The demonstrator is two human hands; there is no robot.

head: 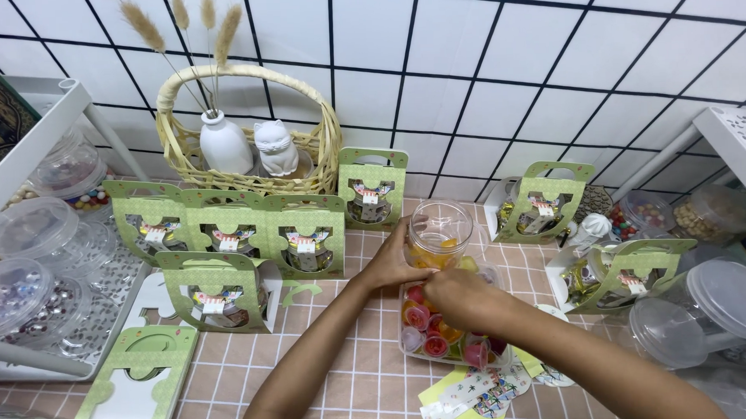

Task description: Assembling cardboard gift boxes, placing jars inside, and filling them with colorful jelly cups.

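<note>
Holding a clear plastic jar (pixel 440 232) near the middle of the pink-tiled bench (pixel 346 376), our left hand (pixel 387 263) wraps its fingers (pixel 407 248) around the jar's left side, clamped on it. The jar stands with its open mouth up and orange pieces show inside it. Our right hand (pixel 463 301) hovers just below the jar, over a clear tray (pixel 443 335) of small jelly cups in red, pink, orange and yellow; its fingers are curled together over the cups, and we cannot tell whether they pinch 1.

Room to move is tight. 4 green paper carrier boxes (pixel 250 238) crowd the left side of the jar, and 1 more (pixel 372 187) stands just behind it against the tiled wall. 2 green boxes (pixel 546 202) close in on the right, with lidded plastic tubs (pixel 707 313) beyond them near the bench's right edge. A flat, unfolded green box (pixel 135 391) lies at the front left. A wicker basket (pixel 250 131) with a white vase and a white cat figure sits at the back. Printed paper tags (pixel 470 396) lie at the front, just below the tray. The only open stretch of bench runs between our forearms, toward the near edge.
</note>
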